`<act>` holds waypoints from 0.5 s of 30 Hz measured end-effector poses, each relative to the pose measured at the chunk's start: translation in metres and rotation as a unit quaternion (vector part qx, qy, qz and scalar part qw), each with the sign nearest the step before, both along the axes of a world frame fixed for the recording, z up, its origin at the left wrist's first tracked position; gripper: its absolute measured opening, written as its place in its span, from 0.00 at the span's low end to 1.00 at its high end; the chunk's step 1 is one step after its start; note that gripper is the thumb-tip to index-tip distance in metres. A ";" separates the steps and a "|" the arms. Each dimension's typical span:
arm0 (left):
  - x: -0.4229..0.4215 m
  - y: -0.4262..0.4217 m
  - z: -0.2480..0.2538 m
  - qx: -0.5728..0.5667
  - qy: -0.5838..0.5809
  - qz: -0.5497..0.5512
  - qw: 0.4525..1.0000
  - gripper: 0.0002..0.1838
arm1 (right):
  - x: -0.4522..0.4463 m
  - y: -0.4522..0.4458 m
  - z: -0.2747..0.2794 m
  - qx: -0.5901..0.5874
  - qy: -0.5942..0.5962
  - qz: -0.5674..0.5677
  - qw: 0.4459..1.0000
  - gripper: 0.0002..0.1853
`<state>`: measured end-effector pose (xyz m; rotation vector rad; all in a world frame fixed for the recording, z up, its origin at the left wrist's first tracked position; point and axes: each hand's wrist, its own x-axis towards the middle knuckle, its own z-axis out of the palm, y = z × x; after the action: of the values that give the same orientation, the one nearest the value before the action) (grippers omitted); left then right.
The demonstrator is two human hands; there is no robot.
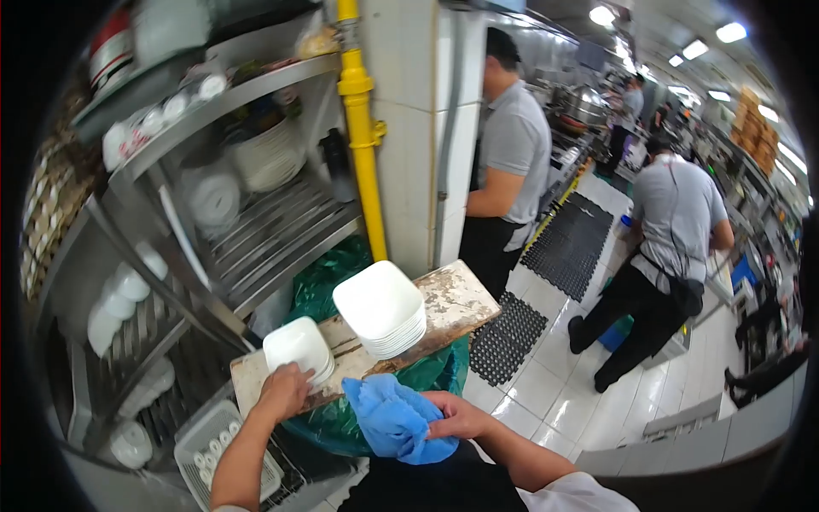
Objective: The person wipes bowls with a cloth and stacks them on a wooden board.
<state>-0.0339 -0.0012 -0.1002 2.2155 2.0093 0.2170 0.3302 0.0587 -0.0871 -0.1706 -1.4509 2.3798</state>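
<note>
The right hand (458,416) clasps a blue cloth (388,418); the left hand (287,392), half-curled, touches the short bowl stack (296,343) just beyond it, grip unclear. Bowl handling seems underway; lifting would call for secure fingers.

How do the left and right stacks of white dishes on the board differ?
The left stack looks narrower than the right stack. The left stack shows only a few rims, while the right stack shows many and stands taller. Your left hand is at the left stack's edge; no hand is on the right stack. Both sit on the worn board.
</note>
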 end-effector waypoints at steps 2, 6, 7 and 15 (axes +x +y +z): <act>0.004 -0.004 0.011 0.048 -0.076 0.014 0.996 0.07 | -0.005 -0.006 0.004 0.028 -0.012 -0.048 0.998 0.35; 0.008 -0.016 0.017 0.157 -0.370 0.107 0.909 0.09 | -0.009 -0.011 0.005 0.048 -0.026 -0.040 0.998 0.34; 0.012 -0.020 0.023 0.164 -0.474 0.132 0.855 0.10 | -0.013 -0.013 0.007 0.038 -0.009 -0.068 0.997 0.33; 0.083 -0.052 0.047 0.246 -0.706 0.186 0.637 0.13 | -0.088 -0.015 0.054 0.464 -0.007 -0.136 0.875 0.31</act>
<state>0.0488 -0.0535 -0.0537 0.8184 1.2990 1.9534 0.2426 0.0439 -0.0334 -0.1274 -2.2146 1.2628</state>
